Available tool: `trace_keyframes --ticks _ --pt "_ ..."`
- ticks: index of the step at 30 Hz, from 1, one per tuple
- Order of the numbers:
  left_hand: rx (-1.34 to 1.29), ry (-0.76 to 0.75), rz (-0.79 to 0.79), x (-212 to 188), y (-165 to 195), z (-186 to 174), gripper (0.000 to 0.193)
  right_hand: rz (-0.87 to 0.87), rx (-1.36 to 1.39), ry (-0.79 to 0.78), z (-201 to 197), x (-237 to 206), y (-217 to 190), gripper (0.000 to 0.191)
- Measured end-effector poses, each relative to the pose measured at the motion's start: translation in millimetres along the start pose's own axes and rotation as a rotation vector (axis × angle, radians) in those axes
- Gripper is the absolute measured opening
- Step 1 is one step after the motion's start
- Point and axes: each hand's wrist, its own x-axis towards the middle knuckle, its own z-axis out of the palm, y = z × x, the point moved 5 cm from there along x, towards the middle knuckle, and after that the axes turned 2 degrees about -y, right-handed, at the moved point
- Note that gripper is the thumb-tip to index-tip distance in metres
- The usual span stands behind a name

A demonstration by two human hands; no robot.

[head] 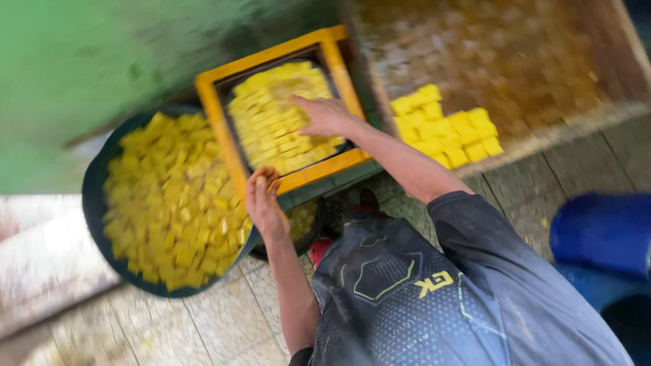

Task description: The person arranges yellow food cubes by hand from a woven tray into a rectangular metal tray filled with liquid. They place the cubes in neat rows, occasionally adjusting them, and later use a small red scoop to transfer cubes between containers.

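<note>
A wide wooden tray (pixel 542 41) fills the upper right, its floor brown and wet-looking, with a small block of yellow cubes (pixel 444 132) packed into its near left corner. Left of it, a big dark round basin (pixel 95 196) sits on the tiled floor, heaped with loose yellow cubes (pixel 169 196). Between basin and tray stands a square yellow frame (pixel 217 112), tilted, holding a slab of yellow cut pieces (pixel 281 115) laid in close rows. A smaller dark bowl (pixel 315 227) with a few yellow bits peeks out from under the frame's near edge. A blue rounded container (pixel 603 234) lies at the right edge, blurred.

The person leans over in a dark patterned shirt (pixel 420 291), both bare arms stretched forward. The right hand (pixel 325 116) lies flat and spread on the cut pieces inside the frame, palm down, pressing rather than grasping. The left hand (pixel 263 200) curls over the frame's near yellow rail, fingers hooked around it in a firm hold, just beside the basin's rim.

The view is motion-blurred, so finer detail on the cubes cannot be told
</note>
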Motion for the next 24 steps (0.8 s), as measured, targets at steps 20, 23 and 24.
trace_keyframes --ticks 20,23,24 --pt "1.385 -0.747 0.806 -16 -143 354 0.044 0.668 0.185 0.576 -88 -317 240 0.032" --pt "1.515 -0.718 0.850 -17 -163 360 0.039 0.638 -0.137 0.616 -95 -315 220 0.032" --pt "1.531 -0.706 0.866 -16 -166 360 0.036 0.610 -0.373 0.632 -95 -313 207 0.031"
